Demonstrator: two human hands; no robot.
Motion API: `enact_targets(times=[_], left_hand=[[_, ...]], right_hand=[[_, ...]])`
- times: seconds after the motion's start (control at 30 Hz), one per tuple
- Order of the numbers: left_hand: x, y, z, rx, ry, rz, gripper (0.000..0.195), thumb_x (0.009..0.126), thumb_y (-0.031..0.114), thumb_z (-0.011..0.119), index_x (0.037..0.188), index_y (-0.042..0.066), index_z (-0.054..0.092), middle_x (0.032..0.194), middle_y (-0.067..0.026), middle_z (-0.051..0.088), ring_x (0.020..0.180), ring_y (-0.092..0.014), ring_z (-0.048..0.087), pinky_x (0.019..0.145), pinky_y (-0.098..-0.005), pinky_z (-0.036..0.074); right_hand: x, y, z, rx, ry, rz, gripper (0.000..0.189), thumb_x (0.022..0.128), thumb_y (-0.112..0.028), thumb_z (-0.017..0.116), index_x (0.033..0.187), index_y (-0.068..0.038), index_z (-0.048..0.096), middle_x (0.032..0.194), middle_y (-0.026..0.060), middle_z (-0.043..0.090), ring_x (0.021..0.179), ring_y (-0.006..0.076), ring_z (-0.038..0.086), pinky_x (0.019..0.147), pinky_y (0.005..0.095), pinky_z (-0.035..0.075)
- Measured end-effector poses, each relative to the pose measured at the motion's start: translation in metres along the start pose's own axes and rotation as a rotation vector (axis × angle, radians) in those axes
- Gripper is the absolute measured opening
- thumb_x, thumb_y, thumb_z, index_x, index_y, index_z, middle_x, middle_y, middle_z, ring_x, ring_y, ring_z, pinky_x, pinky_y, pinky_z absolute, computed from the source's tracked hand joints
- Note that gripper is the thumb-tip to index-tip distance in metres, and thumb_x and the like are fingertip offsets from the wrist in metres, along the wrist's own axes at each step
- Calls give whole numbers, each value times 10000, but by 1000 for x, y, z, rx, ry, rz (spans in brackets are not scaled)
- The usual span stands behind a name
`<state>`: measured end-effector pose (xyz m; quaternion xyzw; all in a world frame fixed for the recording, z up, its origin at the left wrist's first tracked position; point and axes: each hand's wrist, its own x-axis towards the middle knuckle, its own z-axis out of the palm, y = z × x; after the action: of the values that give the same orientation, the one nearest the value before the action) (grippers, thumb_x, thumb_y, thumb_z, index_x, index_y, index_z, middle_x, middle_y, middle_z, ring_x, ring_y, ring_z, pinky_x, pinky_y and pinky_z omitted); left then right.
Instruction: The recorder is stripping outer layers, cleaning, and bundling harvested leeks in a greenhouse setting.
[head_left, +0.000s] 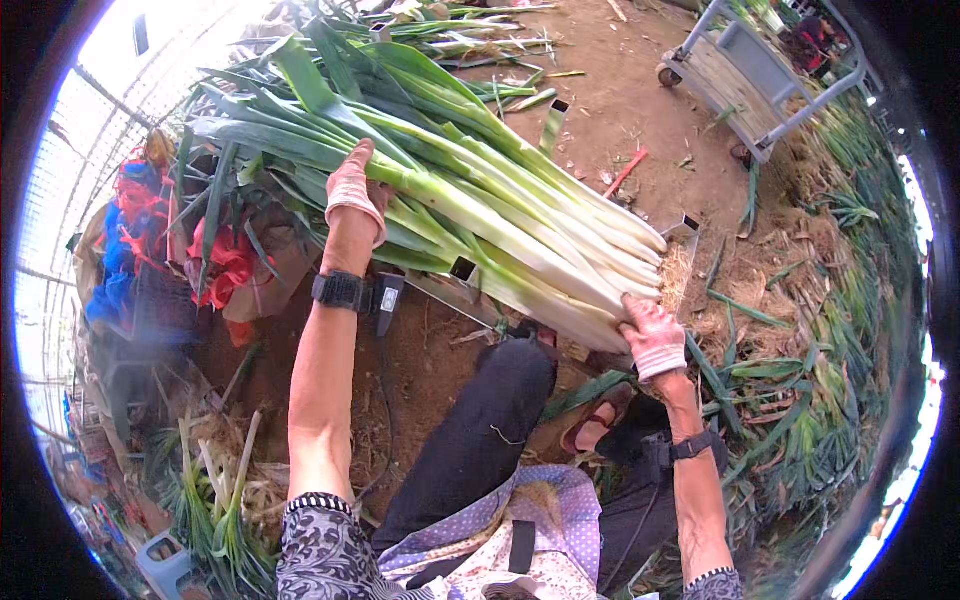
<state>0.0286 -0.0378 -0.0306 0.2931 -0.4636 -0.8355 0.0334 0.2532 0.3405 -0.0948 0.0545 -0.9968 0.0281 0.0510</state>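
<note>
A large pile of leeks (480, 202) lies slantwise before me on a metal frame (435, 298), leaves at the upper left and white shanks at the lower right. My left hand (358, 187), in a fingerless-looking pink glove, grips a leek where its leaves begin. Gloved as well, my right hand (651, 334) touches the root ends of the nearest shanks; its fingertips are partly hidden, so whether it grips one cannot be told. Square metal posts (555, 120) of the frame rise around the pile. Fine roots (675, 270) show beyond the shank ends.
Red and blue plastic ties or bags (217, 255) hang at the left. A wheeled cart (757, 82) stands at the upper right. Heaps of leeks (832, 420) line the right side. More leeks (225, 510) lie at the lower left by a blue plastic stool (166, 562). A red strip (626, 172) lies on the soil.
</note>
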Motion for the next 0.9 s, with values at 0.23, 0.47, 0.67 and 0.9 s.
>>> enact_targets(times=[0.23, 0.47, 0.67, 0.9], left_hand=[[-25, 21, -30, 531, -265, -127, 474, 791, 488, 629, 943, 42, 572, 760, -111, 623, 528, -239, 600, 490, -363, 499], [-75, 13, -39, 1496, -233, 1295, 396, 775, 386, 645, 1085, 145, 599, 1039, -85, 605, 996, -250, 563, 889, -379, 422], [-43, -7, -20, 2093, -593, 1369, 652, 705, 503, 634, 1266, 209, 479, 1280, -87, 470, 1243, -278, 365, 1068, -448, 223], [-38, -14, -14, 2306, -703, 1539, 876, 578, 444, 742, 1316, 139, 380, 1238, -85, 476, 1216, -250, 395, 1062, -462, 227]], right_hand=[[1, -1, -6, -68, -56, -20, 186, 708, -237, 632, 852, -137, 572, 783, 77, 569, 799, 269, 577, 681, 380, 480], [6, -4, -11, -43, -134, 4, 156, 721, -246, 632, 831, -144, 591, 808, 82, 573, 808, 274, 575, 686, 393, 478], [7, -8, -5, -36, -166, 73, 196, 729, -265, 621, 892, -156, 613, 859, 65, 590, 829, 264, 577, 724, 389, 473], [19, -26, -18, -44, -342, 222, 532, 648, -463, 692, 1067, -150, 594, 976, 96, 577, 934, 281, 557, 812, 400, 454]])
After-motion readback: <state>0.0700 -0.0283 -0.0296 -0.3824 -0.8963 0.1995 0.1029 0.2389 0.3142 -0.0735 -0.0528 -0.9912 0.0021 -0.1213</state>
